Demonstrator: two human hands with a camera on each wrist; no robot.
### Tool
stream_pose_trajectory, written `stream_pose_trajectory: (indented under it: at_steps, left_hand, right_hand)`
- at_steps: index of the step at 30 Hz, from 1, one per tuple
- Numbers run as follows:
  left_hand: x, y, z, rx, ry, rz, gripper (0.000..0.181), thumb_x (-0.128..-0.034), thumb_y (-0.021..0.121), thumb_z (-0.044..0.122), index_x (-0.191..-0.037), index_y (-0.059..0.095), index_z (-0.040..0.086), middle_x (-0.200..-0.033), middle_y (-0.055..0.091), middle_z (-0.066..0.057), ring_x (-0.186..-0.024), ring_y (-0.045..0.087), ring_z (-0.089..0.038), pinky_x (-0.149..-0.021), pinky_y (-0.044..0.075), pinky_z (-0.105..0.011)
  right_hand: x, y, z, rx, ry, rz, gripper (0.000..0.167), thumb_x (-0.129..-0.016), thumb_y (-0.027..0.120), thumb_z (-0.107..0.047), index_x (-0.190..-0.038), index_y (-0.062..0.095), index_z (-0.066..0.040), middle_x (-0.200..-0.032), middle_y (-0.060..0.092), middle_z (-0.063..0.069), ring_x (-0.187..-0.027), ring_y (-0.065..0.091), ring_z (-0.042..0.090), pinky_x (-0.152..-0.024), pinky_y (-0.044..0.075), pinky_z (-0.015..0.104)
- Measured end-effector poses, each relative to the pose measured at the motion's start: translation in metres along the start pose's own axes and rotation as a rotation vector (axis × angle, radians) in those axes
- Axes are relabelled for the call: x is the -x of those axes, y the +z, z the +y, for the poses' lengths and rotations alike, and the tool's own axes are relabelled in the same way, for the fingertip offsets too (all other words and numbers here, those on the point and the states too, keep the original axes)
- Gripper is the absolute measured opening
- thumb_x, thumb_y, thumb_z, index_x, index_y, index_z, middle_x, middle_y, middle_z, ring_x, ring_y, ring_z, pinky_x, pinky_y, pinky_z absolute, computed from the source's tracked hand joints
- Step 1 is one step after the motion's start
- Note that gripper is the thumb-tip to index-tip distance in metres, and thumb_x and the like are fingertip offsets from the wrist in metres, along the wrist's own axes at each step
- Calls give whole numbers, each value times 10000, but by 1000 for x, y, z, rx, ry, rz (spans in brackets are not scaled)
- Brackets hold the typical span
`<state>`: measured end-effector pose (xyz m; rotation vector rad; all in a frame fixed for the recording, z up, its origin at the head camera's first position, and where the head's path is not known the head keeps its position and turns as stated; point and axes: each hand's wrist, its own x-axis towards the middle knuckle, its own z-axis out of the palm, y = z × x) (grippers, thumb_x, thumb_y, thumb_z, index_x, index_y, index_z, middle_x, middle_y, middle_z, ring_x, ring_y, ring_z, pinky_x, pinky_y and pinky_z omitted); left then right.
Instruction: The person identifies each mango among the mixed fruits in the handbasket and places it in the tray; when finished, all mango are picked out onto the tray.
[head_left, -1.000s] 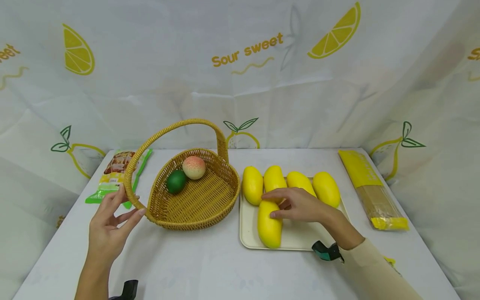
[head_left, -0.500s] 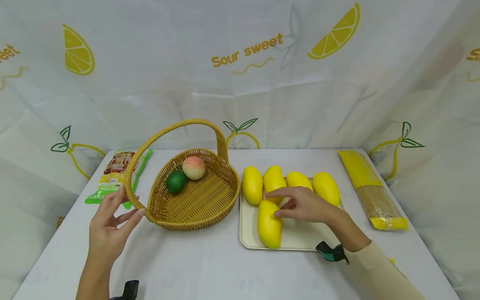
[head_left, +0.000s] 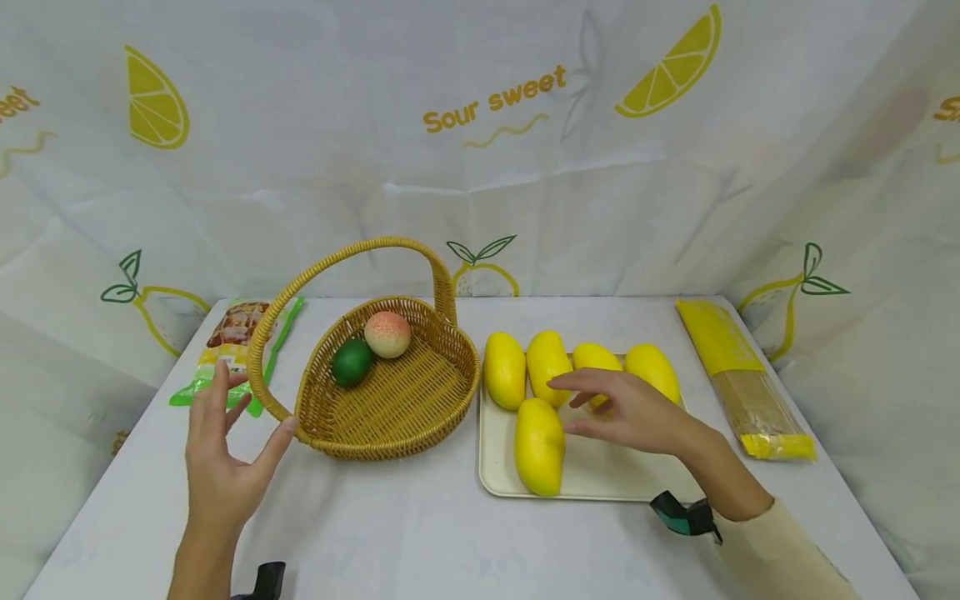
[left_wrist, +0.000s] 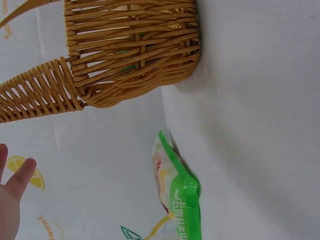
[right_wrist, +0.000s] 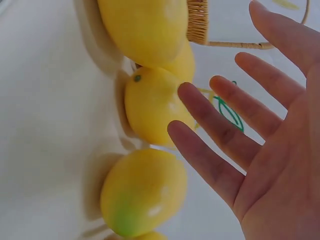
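A yellow mango (head_left: 538, 450) lies at the front left of a cream tray (head_left: 607, 487). Several more mangoes (head_left: 504, 371) line the tray's back. My right hand (head_left: 633, 410) hovers over the tray just right of the front mango, fingers spread and holding nothing; in the right wrist view its palm (right_wrist: 280, 145) shows bare. The wicker basket (head_left: 408, 408) holds a peach (head_left: 388, 335) and a dark green fruit (head_left: 352, 363) of unclear kind. My left hand (head_left: 225, 467) stands at the basket handle's (head_left: 262, 350) near end, thumb and fingers spread apart, apparently off the handle.
Behind the left hand lies a green food packet (head_left: 225, 350). A yellow-topped packet of dried noodles (head_left: 750, 392) lies right of the tray. White cloth printed with lemons (head_left: 480, 192) hangs behind the table.
My left hand has let go of the basket handle and spread its fingers. My right hand has come off the front mango, drawing back to the right. Basket and fruit have stayed put.
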<state>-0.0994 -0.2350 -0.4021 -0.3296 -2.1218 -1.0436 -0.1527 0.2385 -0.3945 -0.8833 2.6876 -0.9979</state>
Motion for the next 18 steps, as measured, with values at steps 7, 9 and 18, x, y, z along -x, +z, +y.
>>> stream_pose_trajectory:
  at_steps: [7,9,18]
  left_hand:
    - [-23,8,27,-72,243,92,905,-898,643,672,-1513,451,36,-1444,483,-244,-1467,338,-185,-1236,253,-289]
    - [-33,12,40,-68,317,110,852,-901,646,663,-1510,477,91,-1428,483,-278,-1477,347,-258,-1254,253,-388]
    - [-57,33,82,-123,549,21,768,-916,581,711,-1477,539,188,-1510,502,-180,-1505,362,-353,-1291,196,-633]
  right_hand:
    - [12,-18,-6,191,-16,122,546,-898,782,-384,-1394,628,-218,-1423,634,2,-1203,654,226,-914,635,424]
    - [13,-22,-7,243,-24,144,550,-897,781,-384,-1399,626,-221,-1451,606,19,-1266,620,261,-941,613,494]
    - [12,-39,-12,365,-92,210,663,-861,813,-376,-1459,561,-239,-1585,447,80,-1375,488,340,-980,564,612]
